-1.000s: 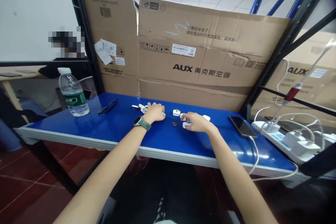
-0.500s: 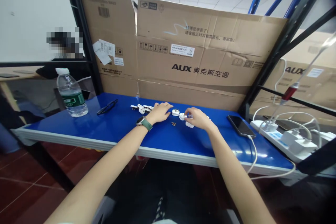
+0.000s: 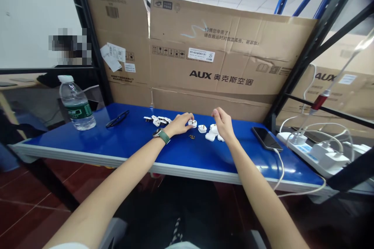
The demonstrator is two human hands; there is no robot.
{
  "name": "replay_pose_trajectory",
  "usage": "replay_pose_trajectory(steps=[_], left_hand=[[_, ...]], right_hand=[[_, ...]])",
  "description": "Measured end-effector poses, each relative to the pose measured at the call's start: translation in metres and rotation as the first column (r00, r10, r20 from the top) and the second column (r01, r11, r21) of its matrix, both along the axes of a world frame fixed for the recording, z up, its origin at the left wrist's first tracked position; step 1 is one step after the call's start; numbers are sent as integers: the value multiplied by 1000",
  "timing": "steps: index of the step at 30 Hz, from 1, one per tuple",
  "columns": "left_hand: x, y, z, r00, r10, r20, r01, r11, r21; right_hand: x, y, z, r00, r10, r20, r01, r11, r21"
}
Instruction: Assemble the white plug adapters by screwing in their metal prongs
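My left hand (image 3: 181, 123), with a watch on its wrist, has thumb and fingers closed round a white plug housing (image 3: 192, 123) with metal parts on top. To its right lies a second white plug housing (image 3: 202, 128). My right hand (image 3: 224, 124) is raised just above the table, fingertips pinched together; whatever is between them is too small to make out. Below it sit several white plug pieces (image 3: 210, 136), partly hidden by the hand. Small brass-coloured parts (image 3: 191, 137) lie in front of the housings. Left of my left hand is a cluster of white plug pieces with dark pins (image 3: 157, 120).
On the blue table (image 3: 131, 144) stand a water bottle (image 3: 77, 105) and black glasses (image 3: 117, 118) at the left. A phone (image 3: 266, 139) on a cable and a loaded power strip (image 3: 309, 153) are at the right. Cardboard (image 3: 175, 74) walls the back; a person sits beyond it at far left.
My right hand has lifted off the white housing it was touching and moved slightly right and up, fingers pinched. My left hand has closed on the neighbouring housing. The view has shifted slightly.
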State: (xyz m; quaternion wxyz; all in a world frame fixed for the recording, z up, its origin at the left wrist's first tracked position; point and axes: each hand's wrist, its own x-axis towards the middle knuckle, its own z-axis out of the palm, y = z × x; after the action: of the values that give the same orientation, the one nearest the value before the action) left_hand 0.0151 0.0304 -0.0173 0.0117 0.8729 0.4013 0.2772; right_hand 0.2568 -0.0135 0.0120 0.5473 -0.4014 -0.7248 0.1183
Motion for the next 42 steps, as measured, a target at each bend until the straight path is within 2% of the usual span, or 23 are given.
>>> replay_pose_trajectory(steps=[2,3,5,8,10,12,16,18,24,30,38,42], left_hand=[[0,-10,8,992,-98,73,94,994,55],[1,-16,12,982,-166,92,159,984,76],[5,-28,18,944,-317,85,312,947,73],[13,-38,19,901,-432,36,433,901,-11],[18,-39,16,879,-476,-6,475,878,-60],[21,-38,11,869,-493,-42,487,867,-102],[23,-36,5,881,-469,-69,451,874,-178],[23,-37,5,884,-461,-73,438,874,-210],[25,-40,7,886,-460,-66,435,871,-230],[25,-37,3,884,-466,-42,445,863,-238],[23,-32,-3,871,-491,20,476,834,-278],[23,-31,-3,863,-503,35,491,822,-288]], right_hand=[[-1,-1,2,977,82,-197,-95,994,-56],[-1,-1,3,940,143,-309,-175,981,-79],[0,-2,6,812,271,-518,-362,928,-83],[3,-5,12,582,392,-712,-598,800,-48],[6,-8,16,477,413,-775,-701,711,-52],[6,-11,17,415,416,-809,-768,637,-66],[-1,-13,12,360,462,-810,-867,486,-109],[-8,-12,7,355,493,-794,-892,434,-130],[-22,-9,-2,385,549,-742,-894,421,-152],[-29,-12,-5,480,534,-696,-852,472,-225],[-30,-12,-8,478,548,-686,-856,466,-224],[-29,-12,-8,448,571,-687,-871,453,-192]])
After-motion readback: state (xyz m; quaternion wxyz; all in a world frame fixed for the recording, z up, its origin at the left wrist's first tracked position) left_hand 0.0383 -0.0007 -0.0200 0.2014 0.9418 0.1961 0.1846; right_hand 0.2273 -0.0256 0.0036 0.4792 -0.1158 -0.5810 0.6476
